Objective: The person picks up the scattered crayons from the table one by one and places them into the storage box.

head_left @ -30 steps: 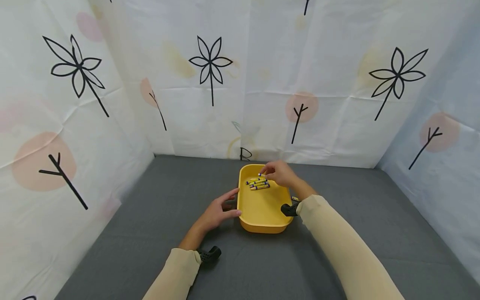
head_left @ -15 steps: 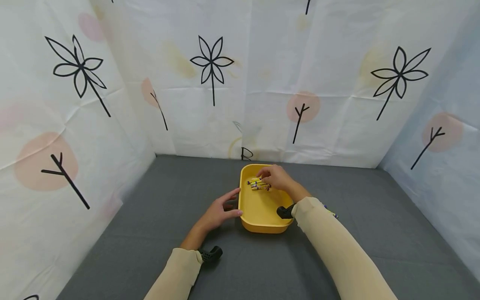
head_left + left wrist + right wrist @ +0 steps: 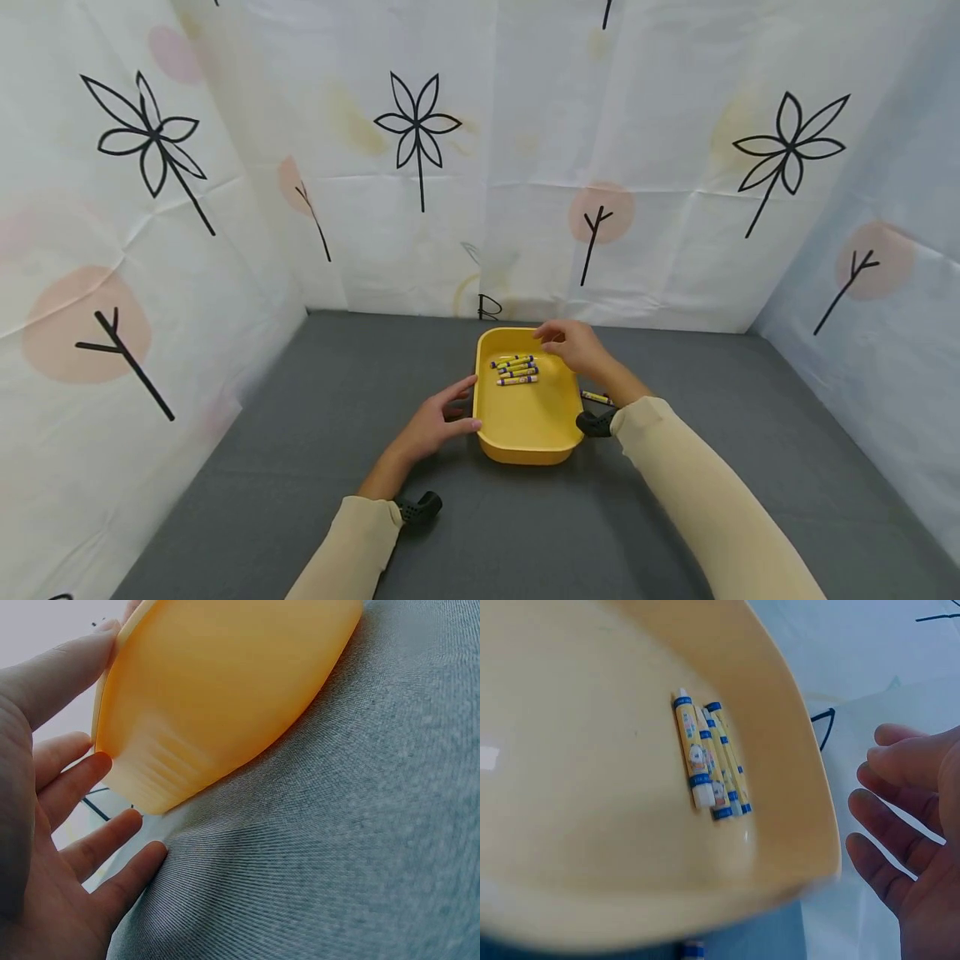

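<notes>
A yellow tray (image 3: 531, 427) holds several crayons (image 3: 514, 364) in yellow and blue wrappers, lying side by side toward its far end. In the right wrist view, one crayon (image 3: 693, 750) lies at the edge of the group, white at both ends. My left hand (image 3: 432, 427) touches the tray's left side. The left wrist view has its thumb at the rim and its extended fingers (image 3: 81, 787) spread along the wall. Above the tray's far right rim, my right hand (image 3: 573, 345) has loosely bent fingers and nothing in them.
Just right of the tray, partly behind the right forearm, crayon pieces (image 3: 597, 398) lie on the grey cloth-covered table (image 3: 360, 358). A white patterned cloth (image 3: 525, 150) hangs behind and at both sides.
The right hand brought a crayon down to the group, let it go at the near side, then drew back up and right. The left hand stays at the tray.
</notes>
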{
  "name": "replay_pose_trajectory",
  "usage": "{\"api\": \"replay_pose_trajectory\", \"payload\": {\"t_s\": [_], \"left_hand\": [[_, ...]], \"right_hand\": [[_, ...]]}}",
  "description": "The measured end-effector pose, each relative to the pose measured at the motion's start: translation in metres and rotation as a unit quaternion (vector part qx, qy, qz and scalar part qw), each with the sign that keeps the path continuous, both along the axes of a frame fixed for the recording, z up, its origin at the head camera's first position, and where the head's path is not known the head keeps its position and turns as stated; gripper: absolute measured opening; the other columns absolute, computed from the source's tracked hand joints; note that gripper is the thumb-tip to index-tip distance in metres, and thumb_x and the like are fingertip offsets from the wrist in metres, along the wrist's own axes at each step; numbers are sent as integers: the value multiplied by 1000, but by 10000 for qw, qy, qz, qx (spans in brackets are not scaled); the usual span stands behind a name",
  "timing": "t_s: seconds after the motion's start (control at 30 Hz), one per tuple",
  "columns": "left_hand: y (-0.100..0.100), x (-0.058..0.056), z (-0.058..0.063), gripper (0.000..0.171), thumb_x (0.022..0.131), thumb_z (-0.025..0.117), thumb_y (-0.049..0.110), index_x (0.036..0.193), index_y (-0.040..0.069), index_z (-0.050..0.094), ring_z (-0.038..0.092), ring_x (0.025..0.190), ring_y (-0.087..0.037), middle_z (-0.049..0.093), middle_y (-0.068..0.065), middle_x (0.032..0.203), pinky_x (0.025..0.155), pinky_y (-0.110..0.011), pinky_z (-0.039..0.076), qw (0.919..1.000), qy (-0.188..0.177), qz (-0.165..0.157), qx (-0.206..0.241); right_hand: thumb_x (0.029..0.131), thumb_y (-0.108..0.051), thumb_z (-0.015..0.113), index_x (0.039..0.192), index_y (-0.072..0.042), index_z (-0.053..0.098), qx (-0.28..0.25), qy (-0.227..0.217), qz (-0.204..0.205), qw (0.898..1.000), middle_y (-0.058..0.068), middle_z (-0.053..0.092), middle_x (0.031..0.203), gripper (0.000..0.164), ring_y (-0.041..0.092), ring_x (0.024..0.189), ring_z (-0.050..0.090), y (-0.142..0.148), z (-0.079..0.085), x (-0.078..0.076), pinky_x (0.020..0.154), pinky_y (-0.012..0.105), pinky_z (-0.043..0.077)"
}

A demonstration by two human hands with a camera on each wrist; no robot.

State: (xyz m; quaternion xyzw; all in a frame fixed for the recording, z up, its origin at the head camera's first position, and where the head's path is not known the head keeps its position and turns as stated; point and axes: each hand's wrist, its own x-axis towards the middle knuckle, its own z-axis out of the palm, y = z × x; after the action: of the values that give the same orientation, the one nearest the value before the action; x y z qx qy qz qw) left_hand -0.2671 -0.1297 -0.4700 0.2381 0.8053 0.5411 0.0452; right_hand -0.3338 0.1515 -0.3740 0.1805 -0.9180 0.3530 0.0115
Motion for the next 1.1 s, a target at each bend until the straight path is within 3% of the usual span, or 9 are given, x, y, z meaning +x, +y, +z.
{"api": "replay_pose_trajectory", "payload": {"t_s": [0.23,0.6,0.83,1.1], "left_hand": [[0,0,1,74,89,72,27,152,15,36,40,134,-30,37,-6,153,104,-51,39,9999,88,-2,77],[1,-1,-1,73,89,72,25,152,18,36,41,134,-30,37,-5,152,104,-51,39,10000,-28,26,23],[1,0,-1,72,89,72,24,152,19,37,41,133,-31,37,-6,152,104,-52,39,10000,-60,33,56],[1,0,1,73,89,72,27,152,19,37,41,134,-29,38,-5,152,104,-51,39,9999,-112,45,24]], "right_hand": [[97,-4,58,117,1,66,-249,81,-188,9995,16,65,109,23,32,100,60,30,-9,8,85,46,52],[94,-3,62,114,1,66,-197,137,-250,9994,15,65,105,21,31,93,62,66,-35,29,77,43,54],[92,-3,65,115,0,66,-118,-160,-316,9993,14,66,104,23,31,94,63,79,-56,34,76,41,55],[89,-2,68,112,-1,68,210,-83,-230,9995,10,67,101,23,27,90,62,81,-65,34,77,43,54]]}}
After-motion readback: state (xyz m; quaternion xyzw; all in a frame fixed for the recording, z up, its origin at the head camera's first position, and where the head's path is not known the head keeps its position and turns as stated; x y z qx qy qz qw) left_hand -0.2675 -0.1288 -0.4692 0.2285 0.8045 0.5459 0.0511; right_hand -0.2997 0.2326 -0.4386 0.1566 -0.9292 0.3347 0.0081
